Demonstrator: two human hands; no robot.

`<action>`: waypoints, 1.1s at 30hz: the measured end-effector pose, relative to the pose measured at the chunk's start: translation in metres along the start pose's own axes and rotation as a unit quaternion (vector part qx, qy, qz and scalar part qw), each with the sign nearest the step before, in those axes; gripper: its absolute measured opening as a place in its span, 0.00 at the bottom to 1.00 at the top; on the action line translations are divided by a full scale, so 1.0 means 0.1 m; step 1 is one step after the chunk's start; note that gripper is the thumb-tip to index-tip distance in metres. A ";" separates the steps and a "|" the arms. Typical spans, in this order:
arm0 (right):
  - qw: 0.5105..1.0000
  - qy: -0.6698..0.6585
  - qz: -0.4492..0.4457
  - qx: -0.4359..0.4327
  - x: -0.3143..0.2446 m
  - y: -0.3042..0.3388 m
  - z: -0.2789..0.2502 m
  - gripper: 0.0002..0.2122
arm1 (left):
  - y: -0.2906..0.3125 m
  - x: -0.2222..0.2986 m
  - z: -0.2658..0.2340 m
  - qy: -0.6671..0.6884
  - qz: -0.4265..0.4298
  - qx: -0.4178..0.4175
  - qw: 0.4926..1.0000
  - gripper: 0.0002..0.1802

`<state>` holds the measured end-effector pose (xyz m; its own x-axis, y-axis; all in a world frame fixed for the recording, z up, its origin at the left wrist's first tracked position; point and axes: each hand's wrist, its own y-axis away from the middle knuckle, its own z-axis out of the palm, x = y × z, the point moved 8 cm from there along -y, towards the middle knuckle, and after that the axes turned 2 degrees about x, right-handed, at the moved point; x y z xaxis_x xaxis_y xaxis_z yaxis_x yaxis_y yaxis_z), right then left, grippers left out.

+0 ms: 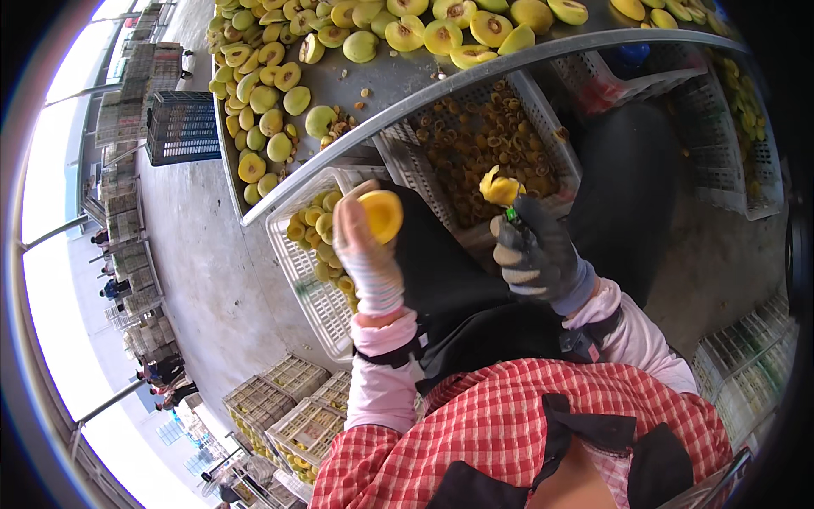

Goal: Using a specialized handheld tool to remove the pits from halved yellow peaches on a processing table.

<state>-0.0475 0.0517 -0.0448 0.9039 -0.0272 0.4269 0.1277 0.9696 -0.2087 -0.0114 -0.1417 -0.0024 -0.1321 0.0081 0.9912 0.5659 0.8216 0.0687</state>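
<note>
My left hand (366, 254), in a pale striped glove or wrap, is closed on a hollowed yellow fruit half (383, 215) that looks like a peach. Its cut side faces right, and the hand is slightly blurred. My right hand (534, 253), in a dark grey glove with pale fingertips, grips a small dark-handled tool (514, 217) with a green part. A lump of scooped yellow flesh (500, 188) sits at its upper end, hiding the tip. The two hands are apart, above my lap.
A metal-edged table (398, 89) ahead carries many halved fruits (405, 34). Below its edge, a crate (551, 165) holds brown-yellow scooped cores. At left, a white crate (318, 297) contains fruit halves. More crates (585, 81) stand right; a blue crate (182, 127) stands far left.
</note>
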 end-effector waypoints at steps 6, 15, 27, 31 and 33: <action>0.973 0.147 -0.068 0.162 -0.06 0.07 0.10 0.18 | -0.73 -0.27 -1.30 -0.635 0.076 0.021 0.769 0.23; 0.857 0.302 -0.075 0.412 -0.35 -0.06 -0.31 0.15 | -2.25 -0.01 0.22 -0.661 0.134 -0.100 0.732 0.33; 0.702 0.596 -0.284 0.267 -0.76 -0.57 0.33 0.15 | -0.48 -0.15 0.90 0.145 -0.171 -0.226 0.948 0.24; 0.621 0.663 -0.270 0.319 -0.68 -0.51 0.26 0.12 | -0.21 -0.18 0.92 0.275 -0.183 -0.150 0.932 0.25; 0.466 0.786 -0.280 0.295 -0.61 -0.47 0.43 0.12 | -0.15 -0.19 0.89 0.237 -0.175 -0.163 0.942 0.27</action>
<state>-0.1260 0.0182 -0.0230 0.0385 -0.0118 -0.9992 0.8075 0.5894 0.0242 -0.0898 -0.1036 -0.0319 -0.0221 -0.5489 0.8356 0.7852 0.5078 0.3543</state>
